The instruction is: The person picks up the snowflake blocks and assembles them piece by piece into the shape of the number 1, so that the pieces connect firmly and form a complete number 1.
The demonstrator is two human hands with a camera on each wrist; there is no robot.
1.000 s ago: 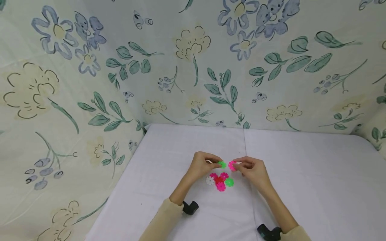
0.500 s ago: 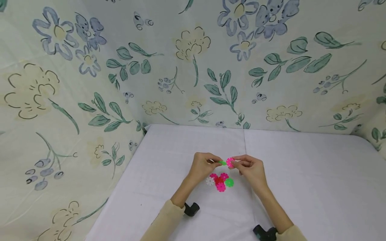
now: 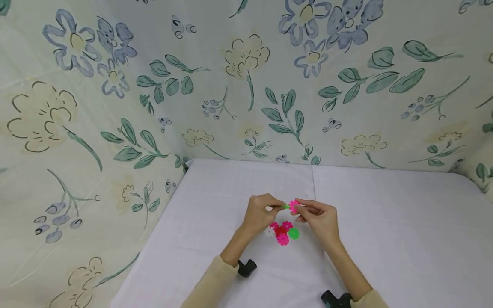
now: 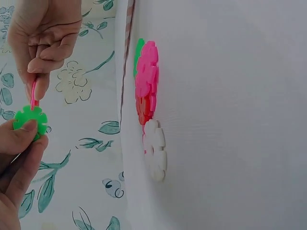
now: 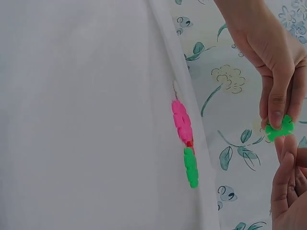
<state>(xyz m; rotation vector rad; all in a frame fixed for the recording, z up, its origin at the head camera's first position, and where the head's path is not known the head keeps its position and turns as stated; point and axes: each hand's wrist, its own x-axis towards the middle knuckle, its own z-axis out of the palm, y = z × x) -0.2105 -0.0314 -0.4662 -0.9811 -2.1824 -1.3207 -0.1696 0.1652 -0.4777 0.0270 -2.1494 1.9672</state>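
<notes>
In the head view my left hand (image 3: 261, 213) pinches a green notched snowflake disc, seen nearly edge-on; its face shows in the left wrist view as the green disc (image 4: 29, 117). My right hand (image 3: 321, 219) pinches a pink notched disc (image 3: 293, 207) between thumb and fingers. The rims of the two discs meet, the pink one standing across the green one; whether their slots are interlocked I cannot tell. Just below the hands lies a cluster of joined discs: a red one (image 3: 280, 232) in the middle, with pink discs (image 3: 283, 239), a white disc (image 3: 269, 232) and a green disc (image 3: 294, 233) around it.
A white cloth (image 3: 215, 201) covers the table. Floral fabric (image 3: 246, 85) hangs behind it and to the left. Black camera mounts (image 3: 247, 268) sit at both wrists, below the cuffs of beige sleeves (image 3: 213, 280).
My right hand has moved left, bringing the pink disc from a small gap away to the green disc's edge. My left hand has turned the green disc from face-on to nearly edge-on.
</notes>
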